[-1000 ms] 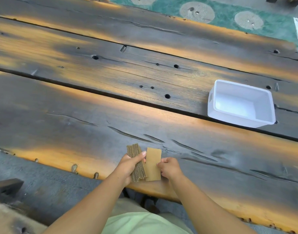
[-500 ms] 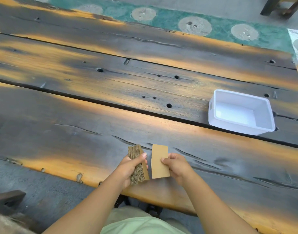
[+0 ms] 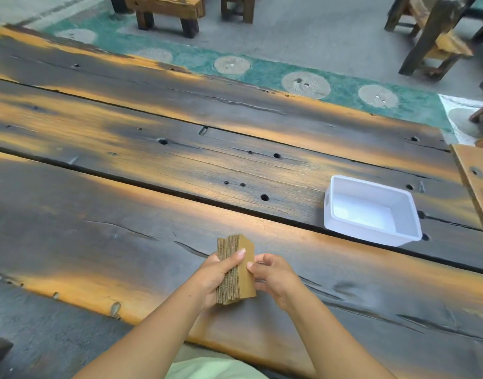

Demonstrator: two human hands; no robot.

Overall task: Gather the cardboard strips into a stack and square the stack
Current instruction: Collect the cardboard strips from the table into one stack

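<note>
A stack of brown corrugated cardboard strips (image 3: 239, 280) stands on edge just above the near part of the dark wooden table (image 3: 125, 242). My left hand (image 3: 221, 272) wraps around the stack from the left, thumb across its fluted edges. My right hand (image 3: 273, 274) presses its fingertips against the flat outer strip on the stack's right side. The strips sit slightly fanned, their top edges uneven.
An empty white plastic bin (image 3: 371, 212) sits on the table to the right, beyond a gap between planks. A cardboard sheet (image 3: 478, 181) lies at the far right edge. Wooden benches (image 3: 163, 9) and chairs stand on the floor behind the table.
The single strip that my right hand held apart has been brought against the stack in my left hand. The camera has tilted up, showing more floor and furniture.
</note>
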